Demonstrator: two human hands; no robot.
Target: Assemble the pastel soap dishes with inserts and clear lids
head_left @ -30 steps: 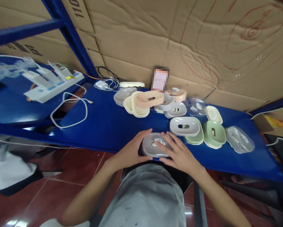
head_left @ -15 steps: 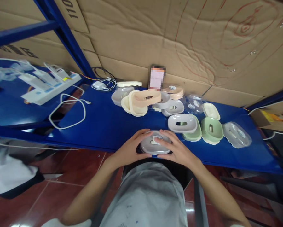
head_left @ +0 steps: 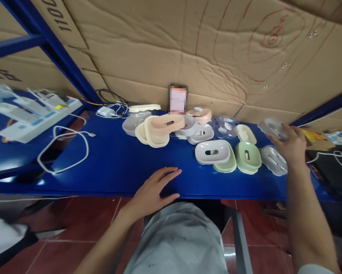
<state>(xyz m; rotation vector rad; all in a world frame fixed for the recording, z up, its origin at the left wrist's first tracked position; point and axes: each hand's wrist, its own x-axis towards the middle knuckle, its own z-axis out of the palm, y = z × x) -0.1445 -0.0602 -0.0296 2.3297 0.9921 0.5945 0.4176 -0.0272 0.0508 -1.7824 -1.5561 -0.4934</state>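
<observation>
My right hand (head_left: 294, 144) is raised over the right end of the table, its fingers closed on the near side of a grey soap dish with a clear lid (head_left: 272, 127); motion blurs the dish. Directly below it lies another soap dish under a clear lid (head_left: 274, 160). My left hand (head_left: 155, 190) rests at the table's front edge, fingers apart, holding nothing. Between the hands are a green soap dish (head_left: 248, 156) and a pale lilac drain tray (head_left: 212, 151) overlapping a second green piece (head_left: 228, 164).
At the back lie cream trays (head_left: 159, 140), a peach tray (head_left: 168, 123) and clear lids (head_left: 226, 127). A phone (head_left: 178, 99) leans on the cardboard wall (head_left: 142, 49). To the left are a white cable (head_left: 87, 152) and a power strip (head_left: 39, 120) on the blue table (head_left: 108, 163).
The lidded grey soap dish has left the front edge, where both hands held it, and moved far right in my right hand. My left hand has let go of it. The view has shifted somewhat.
</observation>
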